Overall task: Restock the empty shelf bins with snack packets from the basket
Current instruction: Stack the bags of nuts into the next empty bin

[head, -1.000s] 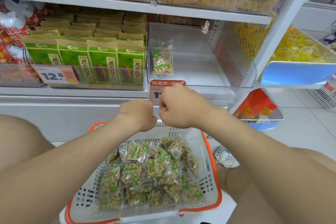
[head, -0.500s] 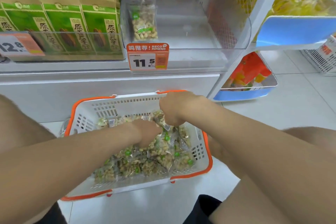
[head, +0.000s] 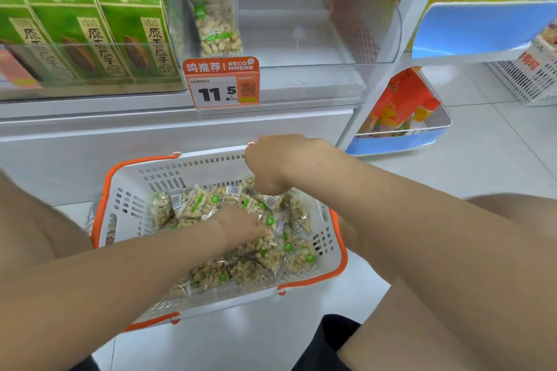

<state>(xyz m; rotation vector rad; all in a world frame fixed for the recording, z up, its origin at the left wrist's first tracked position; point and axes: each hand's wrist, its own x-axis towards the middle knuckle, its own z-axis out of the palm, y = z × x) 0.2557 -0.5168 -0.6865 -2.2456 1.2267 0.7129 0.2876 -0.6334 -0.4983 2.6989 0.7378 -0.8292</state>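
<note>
A white basket with an orange rim (head: 129, 178) stands on the floor between my knees, full of several clear peanut packets (head: 298, 256) with green labels. My left hand (head: 241, 223) reaches down into the pile, its fingertips buried among the packets. At the basket's far rim, my right hand (head: 271, 166) has its fingers curled down onto the top of a packet (head: 265, 200). Above, the clear shelf bin (head: 376, 39) holds one peanut packet (head: 217, 21) standing at its left side.
An orange 11.5 price tag (head: 221, 84) hangs on the bin's front. Green seed bags (head: 90, 30) fill the bin to the left. Blue-fronted bins (head: 482, 27) with yellow and orange packets stand on the right, with a white crate (head: 524, 81) beyond.
Both hands came down from the shelf front into the basket. The left hand went deeper into the packets; the right stays at the far rim. The view tilted downward.
</note>
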